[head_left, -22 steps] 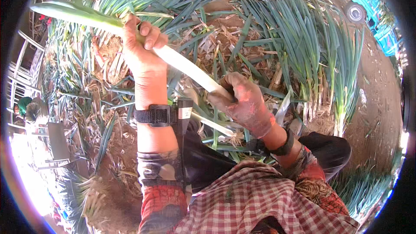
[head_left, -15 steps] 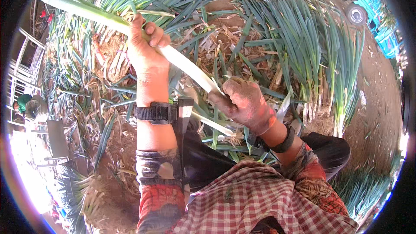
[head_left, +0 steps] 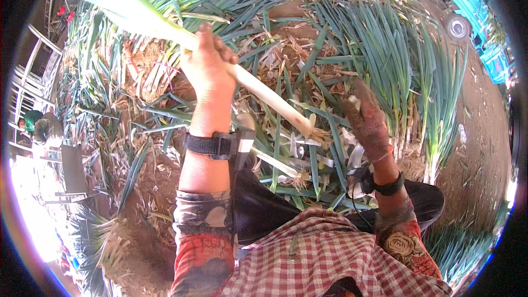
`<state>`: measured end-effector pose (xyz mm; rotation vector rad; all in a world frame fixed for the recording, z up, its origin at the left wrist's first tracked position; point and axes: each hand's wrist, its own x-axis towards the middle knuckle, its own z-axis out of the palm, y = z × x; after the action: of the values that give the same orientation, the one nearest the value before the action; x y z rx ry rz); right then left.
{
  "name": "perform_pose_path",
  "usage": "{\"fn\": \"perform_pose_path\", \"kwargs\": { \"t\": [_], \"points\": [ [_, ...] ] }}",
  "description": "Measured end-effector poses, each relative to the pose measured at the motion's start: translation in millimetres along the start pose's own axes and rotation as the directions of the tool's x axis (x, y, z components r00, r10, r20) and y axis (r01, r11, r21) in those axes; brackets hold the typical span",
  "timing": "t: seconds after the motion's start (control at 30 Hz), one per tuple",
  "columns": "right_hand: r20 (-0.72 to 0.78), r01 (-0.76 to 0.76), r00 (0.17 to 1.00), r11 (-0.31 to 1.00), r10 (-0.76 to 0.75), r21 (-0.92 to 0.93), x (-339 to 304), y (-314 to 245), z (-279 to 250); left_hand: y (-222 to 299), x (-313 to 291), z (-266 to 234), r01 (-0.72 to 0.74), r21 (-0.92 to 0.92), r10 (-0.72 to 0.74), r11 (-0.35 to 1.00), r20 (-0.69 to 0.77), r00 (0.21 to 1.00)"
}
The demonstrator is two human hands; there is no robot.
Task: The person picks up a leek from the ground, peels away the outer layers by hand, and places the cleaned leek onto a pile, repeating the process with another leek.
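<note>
Your right hand (head_left: 367, 124) is blurred, clear of the stalk; whether open or closed, you cannot tell. Your left hand (head_left: 208, 63) grips the leek (head_left: 264, 92) mid-stalk, root end low. It looks light, its white shaft firm, its green leaves floppy: hold the shaft

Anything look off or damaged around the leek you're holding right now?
Nothing stands out as damaged. The left hand grips one long leek by its white shaft, root end toward the lap. The right hand is off it and blurred. Stripped leaves and husks lie scattered on the ground, apart from the laid row of leeks.
</note>
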<state>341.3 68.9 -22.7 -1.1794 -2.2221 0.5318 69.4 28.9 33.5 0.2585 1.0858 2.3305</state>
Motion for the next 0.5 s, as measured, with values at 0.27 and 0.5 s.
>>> {"fn": "perform_pose_path", "kwargs": {
  "t": [0.27,0.5],
  "points": [
    [0.425,0.011,0.894,0.956,-0.14,0.292,-6,-72,62,-13,0,-13,0.004,0.234,-0.009,0.972,0.017,1.0],
    [0.296,0.171,0.897,0.876,-0.327,0.45,-20,-33,116,42,63,-96,-0.48,0.868,0.408,0.129,0.395,0.823]
  ]
}}
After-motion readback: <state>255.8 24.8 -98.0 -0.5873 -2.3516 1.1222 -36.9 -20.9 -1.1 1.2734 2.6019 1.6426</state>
